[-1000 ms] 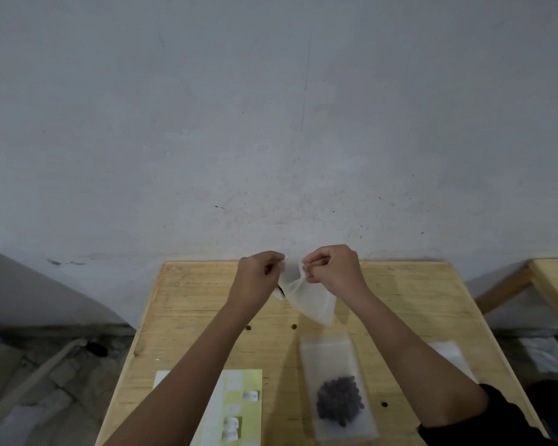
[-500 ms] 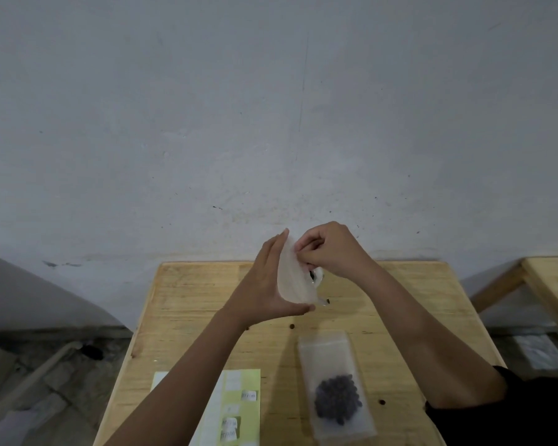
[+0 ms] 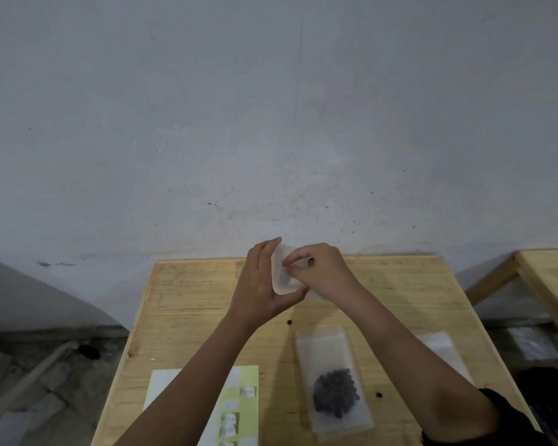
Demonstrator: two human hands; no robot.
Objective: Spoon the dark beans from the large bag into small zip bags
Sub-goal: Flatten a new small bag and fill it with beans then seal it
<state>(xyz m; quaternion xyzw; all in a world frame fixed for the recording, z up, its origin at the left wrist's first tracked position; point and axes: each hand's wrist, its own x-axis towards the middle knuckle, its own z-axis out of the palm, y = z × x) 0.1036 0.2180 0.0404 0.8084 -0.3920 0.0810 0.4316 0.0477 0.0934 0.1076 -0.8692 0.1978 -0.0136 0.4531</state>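
Left hand: the left hand [image 3: 258, 284] stood upright with its fingers straight behind one small translucent zip bag [image 3: 282, 272] and the thumb hooked under the bag's lower edge, so the bag was cradled in the air.
Right hand: the right hand [image 3: 322, 275], fingers curled, pinched the same bag at its upper edge; the two hands almost touched.
Beans: one heap of dark round beans [image 3: 335, 394] lay inside one large clear plastic bag [image 3: 324, 349], flat on the table, below the right hand and beside the right forearm.
Other bags: one more flat clear plastic bag [image 3: 442, 349] showed partly under the right forearm.
Labels: one yellow-green and white label sheet [image 3: 239, 403] lay under the left forearm.
Specks: two dark specks, one [image 3: 289, 322] just below the hands; bean or knot, could not tell.
Surface: one pale wooden table [image 3: 190, 300] carried everything; a second wooden table [image 3: 548, 268] stood well to the right.
Room: a plain grey wall [image 3: 271, 123] rose behind the hands.
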